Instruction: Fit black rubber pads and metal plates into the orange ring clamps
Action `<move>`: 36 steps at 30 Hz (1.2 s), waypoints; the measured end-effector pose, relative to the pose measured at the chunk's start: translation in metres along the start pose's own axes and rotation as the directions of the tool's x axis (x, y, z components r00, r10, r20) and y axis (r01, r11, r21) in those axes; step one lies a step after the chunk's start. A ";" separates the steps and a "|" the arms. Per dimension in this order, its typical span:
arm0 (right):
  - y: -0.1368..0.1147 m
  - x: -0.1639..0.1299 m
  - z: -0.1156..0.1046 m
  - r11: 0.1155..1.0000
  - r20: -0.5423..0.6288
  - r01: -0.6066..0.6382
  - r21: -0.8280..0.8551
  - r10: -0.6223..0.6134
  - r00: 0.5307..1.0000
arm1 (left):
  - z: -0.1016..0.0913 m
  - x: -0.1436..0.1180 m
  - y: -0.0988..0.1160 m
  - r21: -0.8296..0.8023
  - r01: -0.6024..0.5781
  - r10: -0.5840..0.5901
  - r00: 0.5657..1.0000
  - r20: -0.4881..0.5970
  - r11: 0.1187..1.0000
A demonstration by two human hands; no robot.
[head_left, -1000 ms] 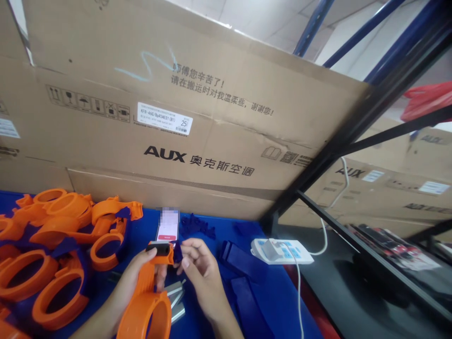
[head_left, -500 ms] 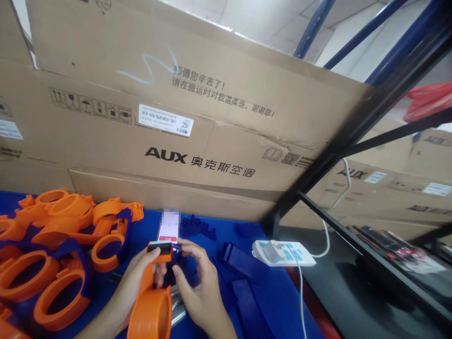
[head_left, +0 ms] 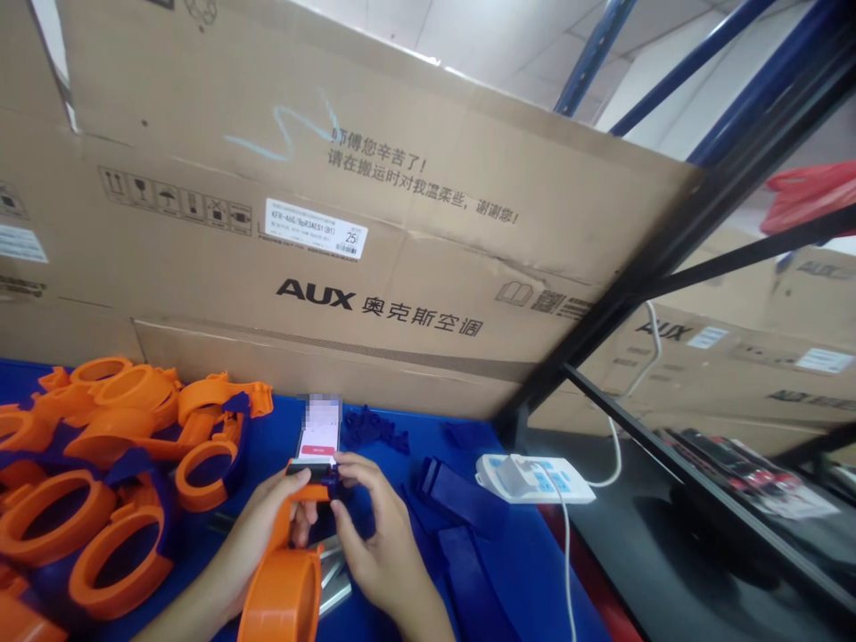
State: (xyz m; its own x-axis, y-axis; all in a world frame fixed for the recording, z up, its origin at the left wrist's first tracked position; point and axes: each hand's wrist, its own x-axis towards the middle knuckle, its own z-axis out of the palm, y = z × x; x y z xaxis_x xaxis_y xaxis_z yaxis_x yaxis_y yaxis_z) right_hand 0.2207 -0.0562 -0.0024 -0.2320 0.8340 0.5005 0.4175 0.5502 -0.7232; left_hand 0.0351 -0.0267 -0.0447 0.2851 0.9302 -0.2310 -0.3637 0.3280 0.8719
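Observation:
An orange tape dispenser (head_left: 279,596), with its large ring toward me, is gripped by my left hand (head_left: 264,510). The thumb presses on the black strip (head_left: 311,473) across the dispenser's head. My right hand (head_left: 388,535) pinches a small dark blue plastic piece (head_left: 333,481) at the right side of that head, thumb below and forefinger above. Part of the blue piece is hidden by the fingers. Just beyond the head lies a phone (head_left: 319,439) with a lit screen. Shiny metal pieces (head_left: 334,596) lie under the hands, partly covered.
More orange dispensers (head_left: 120,571) with blue parts are heaped at left. Small dark blue pieces (head_left: 374,430) and longer blue parts (head_left: 461,504) lie on the blue table. A power strip (head_left: 576,482) with cables sits at right. Behind stands a large cardboard box (head_left: 401,259) beside a dark rack post (head_left: 588,330).
The dispenser's head has tipped slightly, and its ring has shifted a little left. Both hands keep their hold at the head. The view has moved slightly.

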 end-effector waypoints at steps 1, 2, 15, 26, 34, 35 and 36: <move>0.000 0.000 0.000 1.000 0.009 0.000 -0.002 0.000 1.000 | 0.000 -0.001 0.000 -0.004 0.011 -0.011 1.000 -0.005 1.000; 0.000 0.000 -0.001 1.000 0.016 -0.002 -0.002 0.002 1.000 | 0.001 -0.003 0.000 -0.013 0.022 -0.022 1.000 -0.012 1.000; 0.004 -0.001 -0.001 0.999 0.088 0.025 -0.030 -0.022 0.996 | 0.002 -0.002 0.002 -0.021 0.071 -0.072 0.997 -0.040 0.997; 0.006 -0.002 -0.003 0.991 0.091 0.100 -0.088 -0.092 0.992 | 0.005 -0.006 0.004 -0.023 0.034 -0.035 0.999 -0.037 0.999; 0.001 -0.001 -0.006 0.988 0.077 0.133 -0.083 -0.127 0.989 | 0.003 -0.008 0.003 -0.132 0.044 -0.039 0.999 0.035 0.990; 0.000 -0.001 -0.005 0.988 0.080 0.136 -0.076 -0.129 0.988 | 0.002 -0.007 0.002 -0.123 0.033 -0.030 0.999 0.025 0.992; -0.001 -0.001 -0.005 0.988 0.082 0.136 -0.071 -0.130 0.988 | 0.002 -0.006 0.001 -0.111 0.019 -0.017 1.000 0.018 0.994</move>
State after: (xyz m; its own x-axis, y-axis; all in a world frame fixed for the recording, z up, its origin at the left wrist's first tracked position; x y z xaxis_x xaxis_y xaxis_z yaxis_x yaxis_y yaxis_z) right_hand 0.2248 -0.0575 0.0000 -0.3553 0.7561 0.5496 0.4437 0.6539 -0.6128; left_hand 0.0348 -0.0319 -0.0422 0.3068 0.9214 -0.2384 -0.4544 0.3620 0.8139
